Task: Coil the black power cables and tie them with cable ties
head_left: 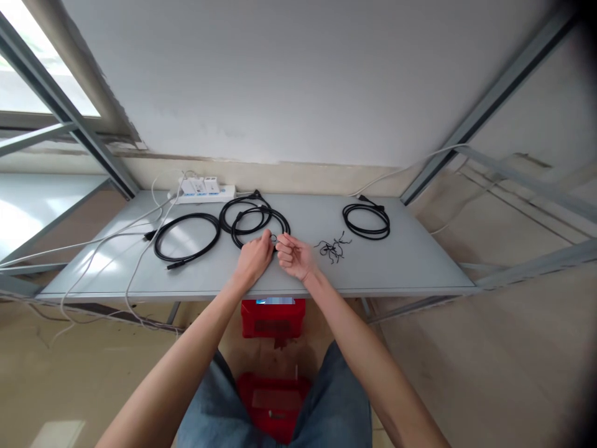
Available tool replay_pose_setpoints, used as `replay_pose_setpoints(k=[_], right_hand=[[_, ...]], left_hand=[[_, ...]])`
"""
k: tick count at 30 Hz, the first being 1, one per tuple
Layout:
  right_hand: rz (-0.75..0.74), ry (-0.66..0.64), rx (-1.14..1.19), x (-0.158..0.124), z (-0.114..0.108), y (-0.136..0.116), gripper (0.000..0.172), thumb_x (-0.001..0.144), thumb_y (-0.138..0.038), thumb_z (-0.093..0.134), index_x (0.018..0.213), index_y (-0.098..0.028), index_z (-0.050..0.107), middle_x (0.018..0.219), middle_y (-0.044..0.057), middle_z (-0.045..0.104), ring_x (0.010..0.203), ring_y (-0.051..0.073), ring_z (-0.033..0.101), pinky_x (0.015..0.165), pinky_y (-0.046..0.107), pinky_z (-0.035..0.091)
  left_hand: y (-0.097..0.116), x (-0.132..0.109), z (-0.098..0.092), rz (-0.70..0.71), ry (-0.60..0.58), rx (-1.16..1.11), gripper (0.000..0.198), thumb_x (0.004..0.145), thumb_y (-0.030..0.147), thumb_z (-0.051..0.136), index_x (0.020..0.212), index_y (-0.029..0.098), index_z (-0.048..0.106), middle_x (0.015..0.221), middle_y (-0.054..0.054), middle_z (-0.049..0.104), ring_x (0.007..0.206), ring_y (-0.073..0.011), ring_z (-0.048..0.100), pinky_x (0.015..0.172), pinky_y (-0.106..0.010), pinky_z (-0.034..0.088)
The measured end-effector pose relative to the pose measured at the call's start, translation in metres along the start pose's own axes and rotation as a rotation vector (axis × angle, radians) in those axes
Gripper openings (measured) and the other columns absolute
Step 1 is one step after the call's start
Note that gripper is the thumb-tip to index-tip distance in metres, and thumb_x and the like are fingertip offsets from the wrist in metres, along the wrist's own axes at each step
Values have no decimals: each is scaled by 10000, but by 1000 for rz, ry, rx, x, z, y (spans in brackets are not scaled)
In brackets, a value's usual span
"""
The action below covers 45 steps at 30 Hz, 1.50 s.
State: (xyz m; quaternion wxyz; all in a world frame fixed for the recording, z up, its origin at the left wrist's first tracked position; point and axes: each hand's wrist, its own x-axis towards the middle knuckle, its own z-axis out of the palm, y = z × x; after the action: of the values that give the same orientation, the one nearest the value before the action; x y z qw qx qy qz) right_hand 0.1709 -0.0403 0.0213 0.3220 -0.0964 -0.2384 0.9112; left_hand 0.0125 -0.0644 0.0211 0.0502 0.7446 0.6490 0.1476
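At front-centre of grey tabletop (420,261), left hand (254,258) and right hand (293,256) meet at near rim of coiled black cable (282,219). Fingers of both curled and pressed together, apparently pinching thin twist tie (274,238) round coil. Step judged: binding coil. Next move calls for holding loops together and turning tie ends snug. Spare ties (332,249) just right; two more coils and power strip (200,190) nearby.

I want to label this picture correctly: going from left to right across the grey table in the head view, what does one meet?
Single black cable coil → left hand → right hand → pile of black ties → smaller black cable coil.
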Motion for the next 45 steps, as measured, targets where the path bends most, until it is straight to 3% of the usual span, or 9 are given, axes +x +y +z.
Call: replay_pose_setpoints(k=[7,23,45], right_hand=[[24,73,4,0,3,-1,402,1123,-326,274,752,-256,137,597,-94,122,461,107,44,386,199,102],[26,77,-174,-1,4,2,451,1020,-335,502,715,-243,184,595,-96,165,477,89,78,403,173,187],[21,-21,-207,-1,2,3,426,909,-251,548,725,-250,163,588,-102,173,466,84,83,400,180,179]], left_hand=[[-2,0,4,9,7,-14,191,1056,269,368,1182,201,494,956,-110,754,907,-264,735,725,-301,434],[2,-1,-3,-7,-26,-25,216,1045,267,390,1219,195,497,975,-113,756,911,-261,726,731,-305,436],[2,-2,-3,-1,-25,-32,194,1034,241,407,1206,200,485,966,-110,758,911,-265,726,728,-305,417]])
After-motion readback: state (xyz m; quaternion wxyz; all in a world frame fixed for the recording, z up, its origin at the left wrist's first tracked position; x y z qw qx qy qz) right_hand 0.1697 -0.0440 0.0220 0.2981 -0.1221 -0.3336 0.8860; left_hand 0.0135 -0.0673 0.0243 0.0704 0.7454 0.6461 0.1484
